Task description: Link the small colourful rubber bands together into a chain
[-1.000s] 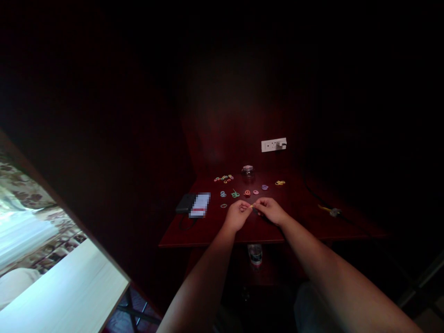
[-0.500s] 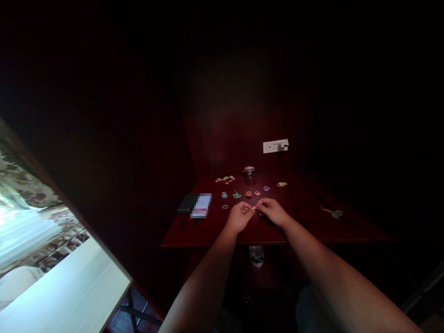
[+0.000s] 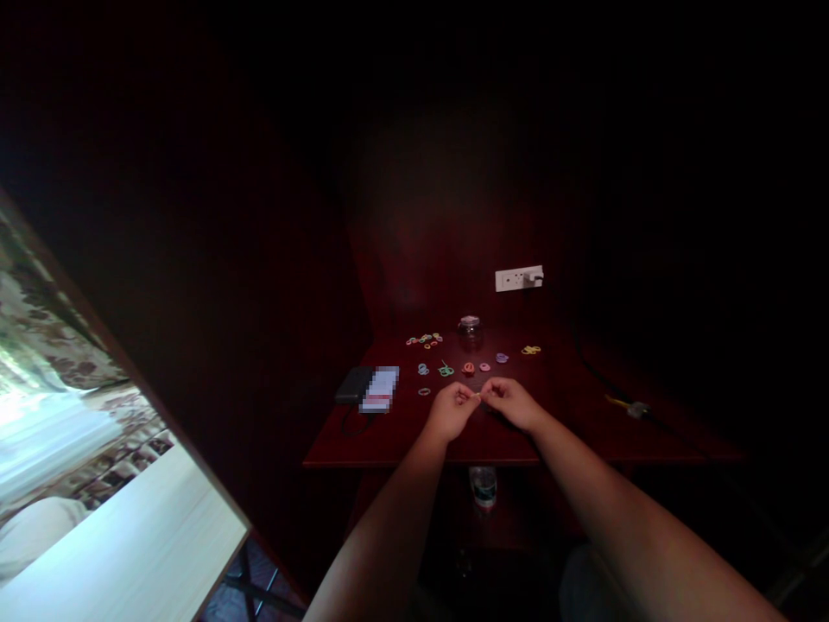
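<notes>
Small yellow band [image 3: 478, 395] sits right between the fingertips of left hand [image 3: 450, 413] and right hand [image 3: 515, 404], over the near half of the dark red surface [image 3: 389, 445]. Grip: both hands closed, thumb against finger, clamped on the band from opposite sides. Neither hand is clearly nearer, both touch it. Visible bit runs roughly left-right, fingertip to fingertip; too small to tell its full shape or whether it's stretched.

Orange bands [image 3: 468, 369] and pink bands [image 3: 485, 367] lie just beyond the fingertips. Green bands [image 3: 446, 371] and blue bands [image 3: 423, 369] are farther left, loose ring [image 3: 424, 392] lies left of left hand. Purple bands [image 3: 502, 358] are beyond right hand, yellow bunch [image 3: 531, 351] farther right. Lidded jar [image 3: 471, 335] stands upright at the back, mixed bands [image 3: 427, 346] to its left. Can't tell if fingers touch the surface.
</notes>
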{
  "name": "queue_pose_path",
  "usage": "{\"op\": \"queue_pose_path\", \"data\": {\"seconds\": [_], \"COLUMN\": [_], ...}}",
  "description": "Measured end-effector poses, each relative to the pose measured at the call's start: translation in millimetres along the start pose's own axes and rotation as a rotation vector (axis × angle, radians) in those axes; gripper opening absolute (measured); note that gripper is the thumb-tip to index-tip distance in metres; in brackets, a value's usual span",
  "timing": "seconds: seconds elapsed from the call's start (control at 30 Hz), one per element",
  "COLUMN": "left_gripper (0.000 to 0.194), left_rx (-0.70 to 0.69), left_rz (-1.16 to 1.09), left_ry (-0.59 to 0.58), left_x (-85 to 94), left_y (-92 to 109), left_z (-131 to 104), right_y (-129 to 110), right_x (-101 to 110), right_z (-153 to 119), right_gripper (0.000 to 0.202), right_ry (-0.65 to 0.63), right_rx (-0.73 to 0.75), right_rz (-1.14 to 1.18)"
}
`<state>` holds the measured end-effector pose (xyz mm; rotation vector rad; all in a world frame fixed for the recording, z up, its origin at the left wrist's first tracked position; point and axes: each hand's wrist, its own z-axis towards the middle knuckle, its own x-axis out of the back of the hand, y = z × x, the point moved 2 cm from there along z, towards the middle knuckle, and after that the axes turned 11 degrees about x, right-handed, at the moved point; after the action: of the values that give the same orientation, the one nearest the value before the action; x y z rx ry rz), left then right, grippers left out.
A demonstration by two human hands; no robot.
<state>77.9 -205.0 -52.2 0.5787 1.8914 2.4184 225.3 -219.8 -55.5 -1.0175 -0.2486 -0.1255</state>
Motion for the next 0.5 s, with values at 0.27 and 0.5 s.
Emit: {"op": "queue_pose_path", "data": {"seconds": [0.27,0.5], "left_gripper": [0.017,0.016], "left_rx": [-0.035,-0.02], "left_rz": [0.024,0.018], "left_ry": [-0.035,-0.006], "left_x": [0.8,0.4], "left_y": [-3.1,-5.8], "left_z": [2.5,4.2], "right_y": [2.0,2.4], "right_x": [0.0,-1.8], "right_z": [0.5,1.5], "right_gripper": [0.022,0.025], "right_ry": [0.008,-0.027], "right_rx": [0.02,0.015], "right_rz": [-0.072,-0.038]}}
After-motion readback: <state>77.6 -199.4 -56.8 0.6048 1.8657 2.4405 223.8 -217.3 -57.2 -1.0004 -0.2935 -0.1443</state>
